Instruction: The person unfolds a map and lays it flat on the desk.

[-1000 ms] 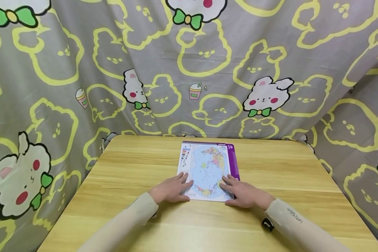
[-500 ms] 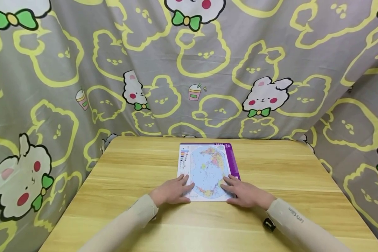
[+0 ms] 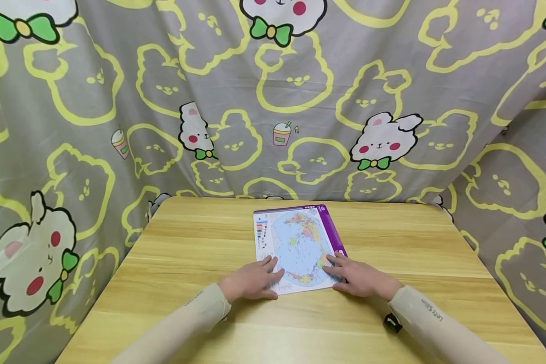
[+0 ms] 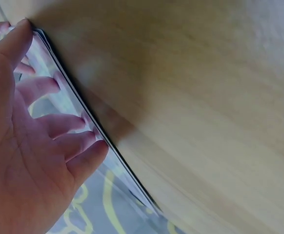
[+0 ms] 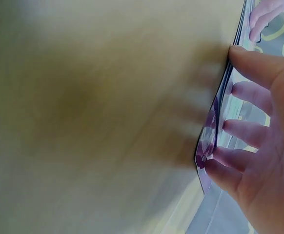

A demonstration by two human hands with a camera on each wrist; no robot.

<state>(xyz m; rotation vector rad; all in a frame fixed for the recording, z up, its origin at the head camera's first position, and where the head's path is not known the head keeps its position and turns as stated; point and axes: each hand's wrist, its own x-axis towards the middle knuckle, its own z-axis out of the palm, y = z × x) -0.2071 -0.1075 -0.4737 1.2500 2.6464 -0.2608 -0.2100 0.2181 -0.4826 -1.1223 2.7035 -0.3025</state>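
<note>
A flat, glossy world map [image 3: 296, 242] with a purple border along its far and right sides lies on the wooden table, slightly turned. My left hand [image 3: 250, 279] rests on its near left corner, fingers spread and the thumb by the near edge. Across from it, the fingers of my right hand [image 3: 361, 278] lie over the near right corner. In the left wrist view, the left hand's [image 4: 30, 141] fingertips touch the shiny surface. The right wrist view shows thin stacked layers at the map's [image 5: 211, 126] edge, with the right hand's [image 5: 264, 126] fingertips against it.
The light wooden table [image 3: 182, 242] extends around the map on all sides. A grey curtain [image 3: 236, 65] with yellow outlines and white rabbits hangs behind and at both sides. A small black device [image 3: 392, 323] sits under the right wrist.
The map has turned a little counterclockwise, its far end moving left and its near edge slightly right and closer. Both hands have shifted slightly right and nearer with it.
</note>
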